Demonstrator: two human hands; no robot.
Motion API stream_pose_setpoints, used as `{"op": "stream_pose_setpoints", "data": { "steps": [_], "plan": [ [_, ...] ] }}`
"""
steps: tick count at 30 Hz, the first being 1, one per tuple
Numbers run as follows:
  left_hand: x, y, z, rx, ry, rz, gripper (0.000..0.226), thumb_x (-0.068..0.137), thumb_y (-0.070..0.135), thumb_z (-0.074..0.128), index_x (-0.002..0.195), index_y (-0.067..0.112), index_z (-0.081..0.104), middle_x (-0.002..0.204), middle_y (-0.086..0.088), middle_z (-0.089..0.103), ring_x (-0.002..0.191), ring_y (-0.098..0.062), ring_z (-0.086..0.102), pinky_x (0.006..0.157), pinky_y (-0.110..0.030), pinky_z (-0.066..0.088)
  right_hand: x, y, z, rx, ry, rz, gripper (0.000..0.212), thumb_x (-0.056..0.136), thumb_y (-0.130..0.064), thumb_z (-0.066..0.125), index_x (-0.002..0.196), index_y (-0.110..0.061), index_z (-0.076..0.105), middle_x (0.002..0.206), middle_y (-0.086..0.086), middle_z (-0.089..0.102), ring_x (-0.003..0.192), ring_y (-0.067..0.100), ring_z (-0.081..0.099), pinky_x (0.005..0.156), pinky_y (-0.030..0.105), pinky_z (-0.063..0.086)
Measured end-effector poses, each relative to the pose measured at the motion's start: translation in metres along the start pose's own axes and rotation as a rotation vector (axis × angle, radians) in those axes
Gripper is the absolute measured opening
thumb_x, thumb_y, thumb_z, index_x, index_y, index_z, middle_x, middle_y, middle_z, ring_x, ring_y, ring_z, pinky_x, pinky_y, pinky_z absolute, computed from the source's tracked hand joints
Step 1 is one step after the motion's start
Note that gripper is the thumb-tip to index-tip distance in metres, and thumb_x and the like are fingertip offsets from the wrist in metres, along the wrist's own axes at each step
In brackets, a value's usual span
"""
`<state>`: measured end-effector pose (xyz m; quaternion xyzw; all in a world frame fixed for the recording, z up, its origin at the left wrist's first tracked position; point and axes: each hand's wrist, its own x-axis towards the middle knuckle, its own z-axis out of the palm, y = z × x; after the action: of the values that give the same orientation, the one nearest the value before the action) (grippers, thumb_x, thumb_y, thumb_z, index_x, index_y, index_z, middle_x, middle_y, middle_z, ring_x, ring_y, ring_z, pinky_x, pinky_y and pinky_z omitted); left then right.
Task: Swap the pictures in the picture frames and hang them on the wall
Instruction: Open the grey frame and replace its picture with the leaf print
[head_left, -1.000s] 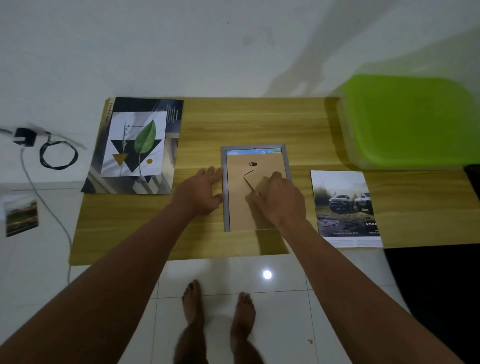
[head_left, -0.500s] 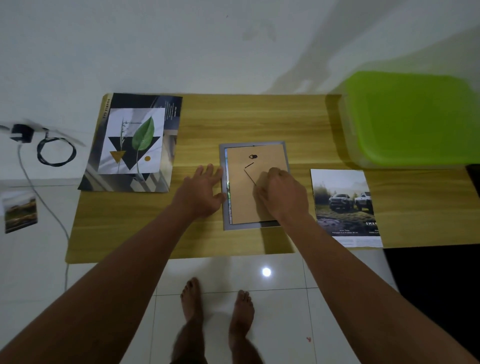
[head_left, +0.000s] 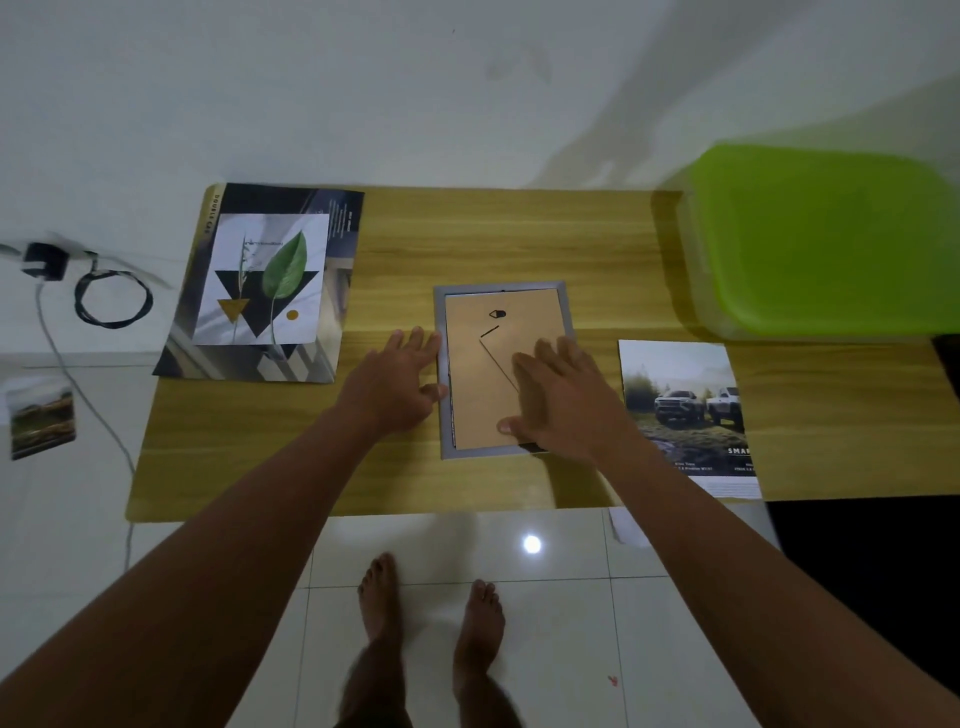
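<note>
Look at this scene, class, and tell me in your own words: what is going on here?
A person stands at a wooden table, working on a grey picture frame that lies face down. The right hand lies flat on the frame's brown backing board, pressing on it, while the left hand touches the frame's left edge with straight fingers. A leaf print lies to the left on a dark poster, and a truck picture lies to the right. The frame is not yet on the wall.

Wooden table, green plastic bin at its right end, coiled black cable off its left
</note>
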<state>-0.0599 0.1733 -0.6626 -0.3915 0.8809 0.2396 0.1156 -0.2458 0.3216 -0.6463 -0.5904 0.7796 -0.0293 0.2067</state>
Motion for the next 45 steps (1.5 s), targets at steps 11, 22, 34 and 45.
{"op": "stream_pose_setpoints", "data": {
  "steps": [11, 22, 34, 45],
  "plan": [
    [0.002, 0.002, -0.002, 0.036, -0.022, -0.013, 0.074, 0.097, 0.041, 0.051, 0.156, 0.024, 0.01, 0.164, -0.003, 0.009, 0.151, -0.024, 0.006, 0.117, -0.045, 0.019, 0.015, -0.011, -0.007, 0.138, 0.068, 0.164, 0.08, 0.066, -0.055, 0.083, 0.122, -0.006, 0.052, 0.13, 0.008, 0.044, 0.119, 0.028, 0.048, 0.101, 0.038, 0.041],
    [0.002, 0.002, -0.003, 0.039, -0.033, -0.014, 0.074, 0.098, 0.041, 0.05, 0.156, 0.024, 0.008, 0.164, -0.002, 0.008, 0.151, -0.024, 0.005, 0.117, -0.044, 0.019, 0.034, -0.016, -0.016, 0.285, 0.076, 0.272, 0.063, 0.074, -0.031, 0.084, 0.119, -0.002, 0.05, 0.124, 0.009, 0.048, 0.108, 0.026, 0.053, 0.08, 0.028, 0.039],
    [0.001, 0.005, -0.005, 0.048, -0.039, -0.022, 0.073, 0.099, 0.041, 0.049, 0.156, 0.025, 0.008, 0.164, -0.002, 0.007, 0.151, -0.024, 0.004, 0.117, -0.044, 0.017, 0.03, -0.02, -0.011, 0.333, 0.125, 0.286, 0.062, 0.076, -0.032, 0.083, 0.12, -0.004, 0.049, 0.129, 0.007, 0.047, 0.111, 0.025, 0.056, 0.089, 0.035, 0.049],
    [0.001, 0.007, -0.006, 0.101, -0.042, -0.019, 0.072, 0.098, 0.043, 0.048, 0.156, 0.026, 0.008, 0.164, -0.004, 0.009, 0.151, -0.026, 0.006, 0.117, -0.046, 0.022, 0.024, -0.02, -0.008, 0.031, 0.053, 0.188, 0.062, 0.084, -0.038, 0.073, 0.13, -0.011, 0.042, 0.128, 0.013, 0.051, 0.12, 0.032, 0.046, 0.089, 0.041, 0.048]
  ]
}}
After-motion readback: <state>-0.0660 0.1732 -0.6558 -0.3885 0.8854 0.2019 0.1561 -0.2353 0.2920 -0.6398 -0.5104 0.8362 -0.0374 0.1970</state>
